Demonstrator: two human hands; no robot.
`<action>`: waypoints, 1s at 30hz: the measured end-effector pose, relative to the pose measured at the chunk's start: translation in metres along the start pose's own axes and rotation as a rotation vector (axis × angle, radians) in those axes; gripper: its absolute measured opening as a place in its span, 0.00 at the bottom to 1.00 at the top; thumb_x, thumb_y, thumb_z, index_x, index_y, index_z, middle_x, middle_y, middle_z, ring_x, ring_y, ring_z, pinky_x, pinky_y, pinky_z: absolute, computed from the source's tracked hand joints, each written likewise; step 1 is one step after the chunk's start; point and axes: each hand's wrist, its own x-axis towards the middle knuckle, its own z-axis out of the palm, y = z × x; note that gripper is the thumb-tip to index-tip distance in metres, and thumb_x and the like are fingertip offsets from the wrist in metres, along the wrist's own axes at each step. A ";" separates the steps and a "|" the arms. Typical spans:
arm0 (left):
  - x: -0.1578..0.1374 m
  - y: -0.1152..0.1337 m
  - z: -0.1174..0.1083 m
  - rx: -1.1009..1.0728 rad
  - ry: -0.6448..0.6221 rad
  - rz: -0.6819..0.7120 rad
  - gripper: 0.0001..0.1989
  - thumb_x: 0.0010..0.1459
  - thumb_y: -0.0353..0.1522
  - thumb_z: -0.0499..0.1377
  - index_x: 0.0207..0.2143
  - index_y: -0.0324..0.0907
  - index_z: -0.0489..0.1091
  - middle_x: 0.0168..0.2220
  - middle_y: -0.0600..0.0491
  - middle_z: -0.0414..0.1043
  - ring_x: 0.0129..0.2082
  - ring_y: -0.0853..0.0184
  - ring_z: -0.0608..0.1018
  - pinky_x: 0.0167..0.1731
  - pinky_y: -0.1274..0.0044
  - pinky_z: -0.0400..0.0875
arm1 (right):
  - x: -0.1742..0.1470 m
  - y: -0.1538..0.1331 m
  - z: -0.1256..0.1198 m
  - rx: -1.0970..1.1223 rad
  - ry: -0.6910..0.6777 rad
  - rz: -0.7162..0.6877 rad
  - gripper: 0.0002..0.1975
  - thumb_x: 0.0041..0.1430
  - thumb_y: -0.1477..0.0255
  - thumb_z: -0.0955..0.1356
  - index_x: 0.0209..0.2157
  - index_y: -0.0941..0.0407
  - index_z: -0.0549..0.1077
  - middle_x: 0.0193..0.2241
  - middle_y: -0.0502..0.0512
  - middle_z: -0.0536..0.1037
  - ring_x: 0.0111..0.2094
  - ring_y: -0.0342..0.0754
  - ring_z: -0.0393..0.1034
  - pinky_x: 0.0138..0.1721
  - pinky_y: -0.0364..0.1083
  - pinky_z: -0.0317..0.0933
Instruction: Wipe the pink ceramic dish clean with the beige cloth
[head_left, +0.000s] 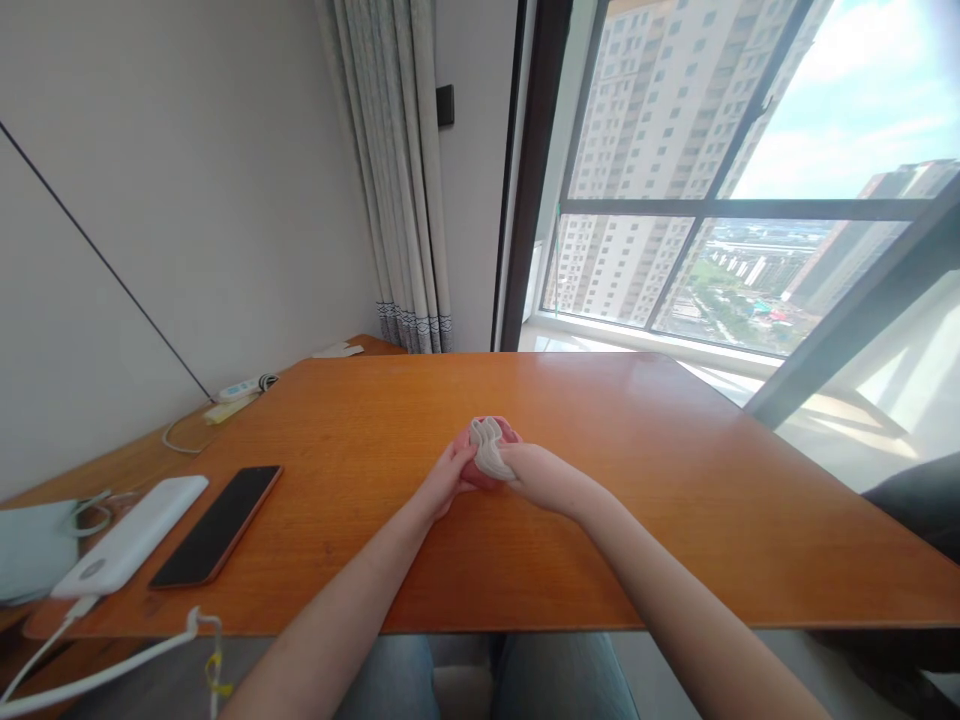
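Note:
A small folded off-white cloth (489, 452) is held between my two hands, above the middle of the wooden table (360, 420). Its layers show as wavy folds facing up. My left hand (454, 470) wraps round it from the left and beneath, with the thumb at its near side. From the right, my right hand (528, 466) presses on it with the thumb, and some of its fingers are hidden behind the cloth. Whether the cloth is a sock or some other piece of fabric, I cannot tell.
On the left of the table lie a black-screened phone (217, 525) and a white power bank (131, 535) with a cable plugged in. A power strip (238, 390) sits by the wall. A grey curtain (397, 180) and a large window (697, 208) stand beyond.

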 end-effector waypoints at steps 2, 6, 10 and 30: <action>0.001 -0.001 -0.002 0.004 0.005 -0.047 0.27 0.51 0.44 0.61 0.53 0.44 0.65 0.51 0.44 0.69 0.43 0.57 0.75 0.33 0.71 0.74 | -0.001 -0.002 -0.009 -0.052 -0.085 0.020 0.10 0.53 0.81 0.64 0.33 0.54 0.74 0.33 0.52 0.78 0.32 0.45 0.70 0.34 0.42 0.57; 0.001 0.000 -0.004 0.013 -0.012 -0.066 0.26 0.52 0.44 0.59 0.52 0.43 0.66 0.48 0.44 0.71 0.40 0.59 0.76 0.32 0.70 0.74 | 0.002 -0.007 -0.018 -0.217 -0.123 0.008 0.08 0.53 0.80 0.65 0.25 0.57 0.73 0.29 0.55 0.78 0.34 0.47 0.69 0.38 0.45 0.55; -0.001 0.001 -0.007 0.025 -0.068 -0.071 0.25 0.53 0.43 0.58 0.51 0.42 0.67 0.47 0.44 0.73 0.41 0.59 0.76 0.34 0.71 0.74 | 0.001 -0.004 -0.014 -0.263 -0.039 -0.017 0.08 0.55 0.79 0.64 0.25 0.56 0.73 0.29 0.55 0.77 0.35 0.47 0.68 0.46 0.48 0.52; 0.000 0.004 -0.008 -0.024 -0.037 -0.094 0.24 0.55 0.46 0.57 0.51 0.45 0.66 0.46 0.46 0.72 0.39 0.63 0.76 0.35 0.74 0.72 | 0.001 0.008 0.022 -0.142 0.146 -0.052 0.05 0.56 0.71 0.66 0.35 0.56 0.72 0.34 0.55 0.74 0.39 0.49 0.62 0.47 0.48 0.50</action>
